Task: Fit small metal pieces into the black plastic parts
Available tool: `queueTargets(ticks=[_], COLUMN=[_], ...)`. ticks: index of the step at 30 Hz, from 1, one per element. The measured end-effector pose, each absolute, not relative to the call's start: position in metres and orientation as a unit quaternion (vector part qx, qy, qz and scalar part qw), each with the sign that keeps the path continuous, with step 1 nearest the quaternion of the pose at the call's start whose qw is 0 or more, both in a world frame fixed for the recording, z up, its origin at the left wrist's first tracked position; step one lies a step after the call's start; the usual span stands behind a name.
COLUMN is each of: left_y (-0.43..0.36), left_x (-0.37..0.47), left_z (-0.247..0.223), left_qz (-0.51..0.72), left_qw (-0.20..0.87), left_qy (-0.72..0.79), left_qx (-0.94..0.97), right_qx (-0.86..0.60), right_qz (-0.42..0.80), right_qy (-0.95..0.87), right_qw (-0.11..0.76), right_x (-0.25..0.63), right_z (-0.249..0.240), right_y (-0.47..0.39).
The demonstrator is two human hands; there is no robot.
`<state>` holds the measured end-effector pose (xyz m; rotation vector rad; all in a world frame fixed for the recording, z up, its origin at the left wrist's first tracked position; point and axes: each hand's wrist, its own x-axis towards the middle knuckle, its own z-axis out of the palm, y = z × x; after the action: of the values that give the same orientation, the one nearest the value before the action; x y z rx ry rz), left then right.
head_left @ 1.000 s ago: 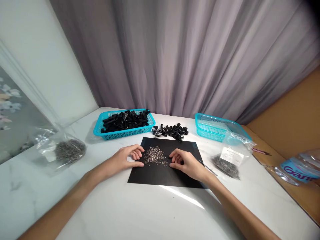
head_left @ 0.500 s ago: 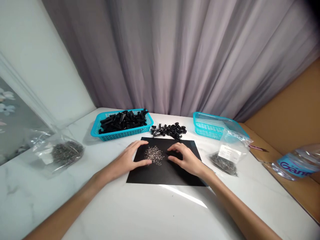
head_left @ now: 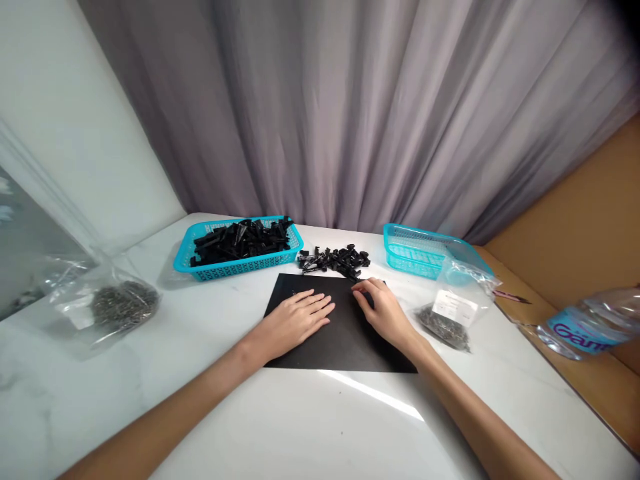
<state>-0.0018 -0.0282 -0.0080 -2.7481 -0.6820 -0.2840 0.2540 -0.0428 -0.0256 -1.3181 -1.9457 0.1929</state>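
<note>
A black sheet point(head_left: 345, 350) lies on the white table. My left hand point(head_left: 295, 323) rests palm down on its left part, fingers stretched out flat. It covers the spot where small metal pieces lay, so they are hidden except perhaps a few specks by the fingertips. Over the sheet's right side is my right hand point(head_left: 383, 307), its fingers curved and the thumb apart, with nothing visible in it. Just beyond the sheet's far edge sits a heap of small black plastic parts point(head_left: 337, 260).
A blue basket point(head_left: 245, 268) full of black parts stands back left, another blue basket point(head_left: 413, 263) back right. Clear bags of small metal pieces lie left point(head_left: 125, 303) and right point(head_left: 445, 327). A water bottle point(head_left: 585, 327) is at the far right.
My left hand has moved right and turned palm down over the pile of metal pieces, which was visible before. My right hand has shifted slightly right, away from it.
</note>
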Motion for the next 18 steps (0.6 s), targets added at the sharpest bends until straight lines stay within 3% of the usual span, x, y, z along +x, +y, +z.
queueTargets(ticks=[5, 11, 18], left_y=[-0.016, -0.010, -0.023], left_x=[-0.013, -0.025, -0.002], left_z=[-0.012, -0.004, -0.002], left_qz=[-0.149, -0.181, -0.217], left_qw=[0.220, 0.149, 0.008], left_qy=[-0.171, -0.165, -0.416], left_qx=[-0.949, -0.958, -0.883], right_qx=[-0.520, -0.527, -0.554], right_qz=[0.052, -0.061, -0.212], right_qy=[-0.739, -0.723, -0.623], right_qw=[0.426, 0.443, 0.510], right_x=[0.261, 0.277, 0.320], right_z=[-0.012, 0.013, 0.040], right_y=[-0.042, -0.047, -0.061])
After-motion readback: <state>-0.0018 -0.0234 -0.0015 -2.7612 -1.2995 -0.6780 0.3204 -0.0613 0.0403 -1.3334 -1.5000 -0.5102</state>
